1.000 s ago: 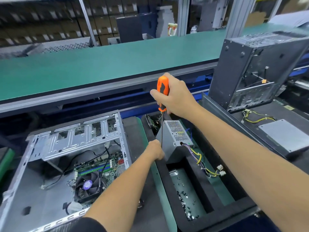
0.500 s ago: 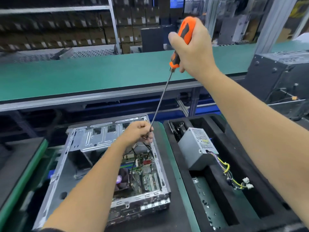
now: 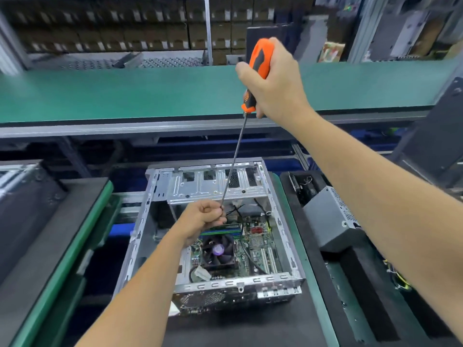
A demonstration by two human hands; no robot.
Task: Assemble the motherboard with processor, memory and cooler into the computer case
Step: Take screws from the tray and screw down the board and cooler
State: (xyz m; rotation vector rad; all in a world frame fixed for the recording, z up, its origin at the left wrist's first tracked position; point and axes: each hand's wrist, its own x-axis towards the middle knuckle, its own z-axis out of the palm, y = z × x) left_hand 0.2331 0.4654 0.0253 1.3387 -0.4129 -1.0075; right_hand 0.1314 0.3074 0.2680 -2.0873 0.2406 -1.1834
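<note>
Your right hand grips the screwdriver; your left hand pinches its tip (probably seating a screw) above the motherboard in the case. A slip could gouge the board.

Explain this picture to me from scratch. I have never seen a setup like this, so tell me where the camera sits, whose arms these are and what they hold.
There is no machine: a person wears a camera on the head, looking down at their own two bare hands. The right hand grips the orange handle of a long screwdriver. The left hand pinches its lower end over an open computer case. Inside the case lie a green motherboard and a black cooler fan. Right of the case, a grey power supply leans in a black foam tray. A green conveyor belt runs behind.
</note>
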